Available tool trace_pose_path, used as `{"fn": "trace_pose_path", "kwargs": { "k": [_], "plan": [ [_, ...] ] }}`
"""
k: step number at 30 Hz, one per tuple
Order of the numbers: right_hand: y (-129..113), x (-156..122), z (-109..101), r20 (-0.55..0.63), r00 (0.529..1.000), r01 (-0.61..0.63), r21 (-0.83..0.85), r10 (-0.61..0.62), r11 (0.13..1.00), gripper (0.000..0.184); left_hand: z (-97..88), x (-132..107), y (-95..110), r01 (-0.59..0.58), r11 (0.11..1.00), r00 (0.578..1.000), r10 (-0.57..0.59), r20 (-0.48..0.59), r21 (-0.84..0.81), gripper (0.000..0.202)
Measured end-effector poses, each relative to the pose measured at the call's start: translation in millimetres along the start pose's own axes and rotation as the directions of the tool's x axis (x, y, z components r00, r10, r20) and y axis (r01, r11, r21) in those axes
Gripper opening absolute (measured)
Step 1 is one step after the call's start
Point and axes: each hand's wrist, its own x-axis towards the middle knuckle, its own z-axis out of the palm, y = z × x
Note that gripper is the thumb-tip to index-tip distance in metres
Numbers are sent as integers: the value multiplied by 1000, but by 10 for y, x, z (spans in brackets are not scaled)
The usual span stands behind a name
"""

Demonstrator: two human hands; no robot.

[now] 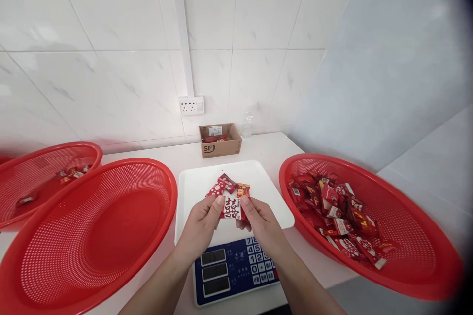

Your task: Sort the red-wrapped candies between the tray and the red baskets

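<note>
Between my two hands is a small red-and-white candy packet (232,208) printed with a large dark red character. My left hand (204,216) pinches its left edge, thumb on top. The right edge is gripped the same way by my right hand (261,217). Just behind the packet, more wrapped candies (226,183) in red and gold lie on the white pan (192,182) of a digital scale. The scale's blue panel (236,268), with its keys and dark displays, sits below my hands; my forearms partly cover it.
A red basket (417,236) of wrapped candies stands at right. On the left are a red basket (111,226) with a bare bottom and another red basket (33,162) with a few packets. Behind the scale are a cardboard box (221,147) and a clear plastic bottle (247,125) near the wall.
</note>
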Motion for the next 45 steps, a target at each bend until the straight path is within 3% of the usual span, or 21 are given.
{"fn": "trace_pose_path", "kwargs": {
  "k": [4, 11, 18, 28, 32, 38, 43, 45],
  "plan": [
    [-36, -4, 3, 12, 1000, 21, 13, -21, 1000, 54, 15, 17, 27, -42, 998, 998, 40, -43, -36, 45],
    [-15, 21, 28, 12, 999, 33, -10, -33, 999, 51, 44, 13, 21, -87, 978, 995, 93, 24, -190, 38],
    [5, 33, 21, 5, 1000, 15, -44, -15, 999, 50, 29, 26, -8, -54, 995, 997, 48, -63, -89, 40],
    [36, 48, 38, -4, 1000, 22, -57, -22, 998, 50, 20, 34, -132, -32, 981, 996, 14, -92, -194, 43],
    [2, 21, 46, -20, 1000, 7, -103, -9, 995, 49, -3, 27, -127, -41, 991, 994, 28, -108, -124, 43],
    [-49, -42, 50, -52, 992, 94, -309, -116, 946, 46, -7, 9, -63, -61, 998, 986, 58, -156, -13, 43],
    [-26, -5, 40, -5, 999, 36, -154, -37, 987, 49, 16, -35, -1, -103, 995, 987, 103, -124, 2, 43],
    [-45, -8, 43, -9, 999, 45, -164, -47, 985, 49, 16, -39, 0, -101, 995, 988, 100, -116, 0, 43]
  ]
}}
